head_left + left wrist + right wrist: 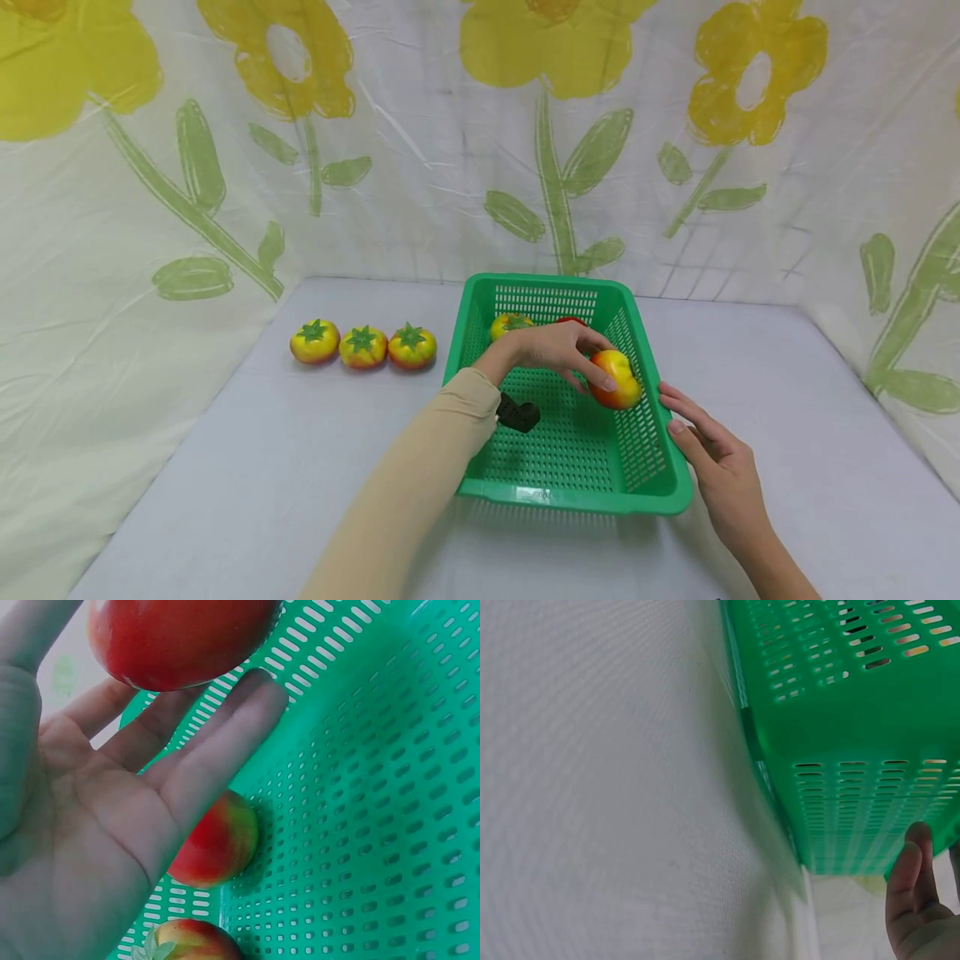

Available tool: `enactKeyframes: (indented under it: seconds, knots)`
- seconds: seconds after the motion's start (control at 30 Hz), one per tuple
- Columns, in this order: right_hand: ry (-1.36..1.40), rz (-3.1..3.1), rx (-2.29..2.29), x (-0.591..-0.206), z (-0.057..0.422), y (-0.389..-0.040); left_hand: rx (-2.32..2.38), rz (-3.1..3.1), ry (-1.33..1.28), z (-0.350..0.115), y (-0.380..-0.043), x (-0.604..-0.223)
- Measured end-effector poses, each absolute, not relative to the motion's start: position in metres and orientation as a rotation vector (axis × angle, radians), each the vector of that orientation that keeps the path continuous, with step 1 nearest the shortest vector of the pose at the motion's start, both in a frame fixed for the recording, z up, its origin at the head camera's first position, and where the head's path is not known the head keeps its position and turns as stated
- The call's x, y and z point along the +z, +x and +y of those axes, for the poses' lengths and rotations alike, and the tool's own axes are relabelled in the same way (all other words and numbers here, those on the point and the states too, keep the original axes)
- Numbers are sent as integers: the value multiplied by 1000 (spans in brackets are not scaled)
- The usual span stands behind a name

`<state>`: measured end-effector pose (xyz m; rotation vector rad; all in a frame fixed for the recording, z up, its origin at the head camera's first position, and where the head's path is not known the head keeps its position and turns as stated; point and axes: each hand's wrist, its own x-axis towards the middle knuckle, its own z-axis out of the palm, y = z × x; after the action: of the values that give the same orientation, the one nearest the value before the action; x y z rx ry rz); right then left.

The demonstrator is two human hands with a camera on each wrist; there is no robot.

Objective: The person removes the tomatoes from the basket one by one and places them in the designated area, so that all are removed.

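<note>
Over the right side of the green basket [570,500], my left hand [551,346] grips a smooth red-and-yellow fruit [621,377] between thumb and fingers. From the left wrist view, the fruit's red underside [184,641] shows above the palm. My right hand [723,471] rests its fingertips and thumb against the outside of the basket's right rim. Behind the left hand lie a yellow fruit with a green leafy top [510,323] and a red fruit [572,320], the latter mostly hidden.
Several yellow-and-red fruits [363,347] with star-shaped green tops stand in a row left of the basket. A white cloth [247,467] covers the table. Flower-printed sheets [420,167] hang around it. A black device [519,414] sits at the left wrist.
</note>
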<state>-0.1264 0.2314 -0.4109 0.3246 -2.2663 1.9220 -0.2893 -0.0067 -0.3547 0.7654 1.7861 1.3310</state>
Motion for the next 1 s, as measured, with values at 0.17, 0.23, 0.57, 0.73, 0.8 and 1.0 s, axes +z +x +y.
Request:
enactKeyframes:
  seconds: [0.17,0.23,0.57,0.73,0.8,1.0]
  knots:
    - [352,-2267,1914,-411,231,-126,1304,1827,799,-8,-289,-354]
    - [344,-2270,1915,-411,231,-126,1305,1836,803,-8,-289,-354]
    - [348,-2233,1944,-409,230,-125,1342,1942,852,-13,-287,-337]
    - [339,-2233,1943,-410,229,-124,1321,2023,901,-19,-281,-323]
    - [335,-2239,1932,-411,229,-124,1314,2041,924,-24,-279,-317]
    - [328,-2242,1933,-410,230,-125,1293,2163,1011,-46,-269,-299]
